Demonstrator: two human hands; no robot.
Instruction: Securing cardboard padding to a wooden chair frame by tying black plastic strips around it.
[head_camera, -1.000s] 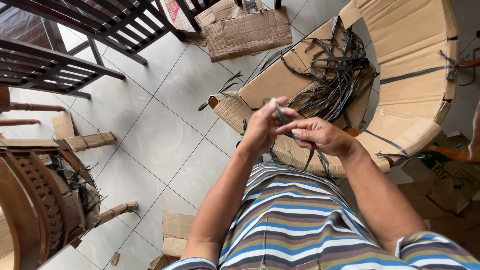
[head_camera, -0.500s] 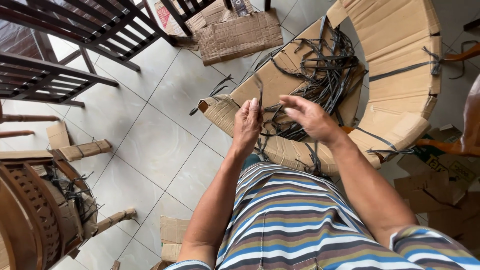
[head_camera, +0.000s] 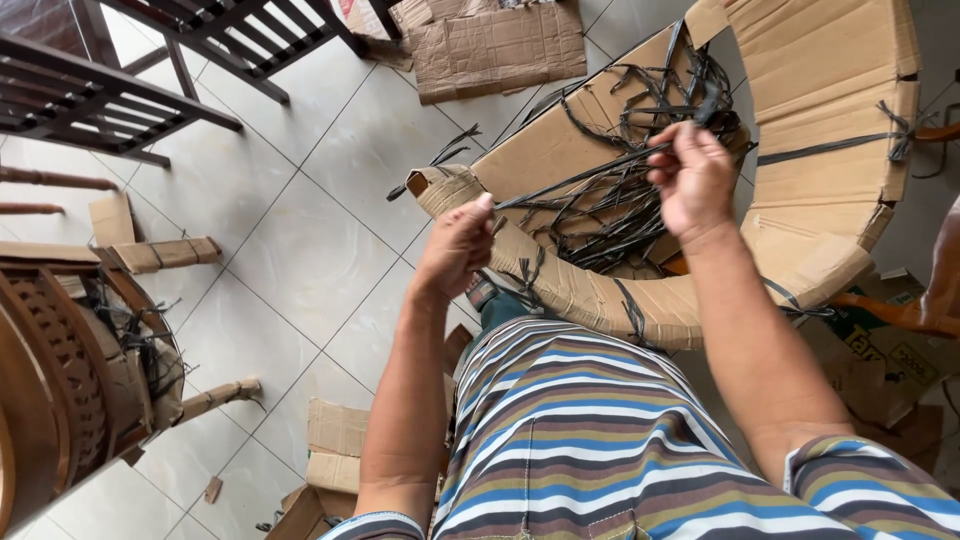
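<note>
Both hands, left hand (head_camera: 455, 250) and right hand (head_camera: 692, 178), are held apart, each pinched on one flat dark strap (head_camera: 575, 178) stretched taut between them, its long axis rising toward the right hand. Beyond lies a curved cardboard-wrapped chair (head_camera: 830, 110) holding tangled straps. Open glossy tiled floor (head_camera: 300, 230) spreads left of the left hand.

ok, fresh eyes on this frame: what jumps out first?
Centre frame, the left hand and right hand stretch a thin dark strap taut between them. Behind them lies a cardboard-wrapped chair with a tangle of loose dark straps in its hollow. Dark wooden slatted furniture fills the upper left on the pale tiled floor.
</note>
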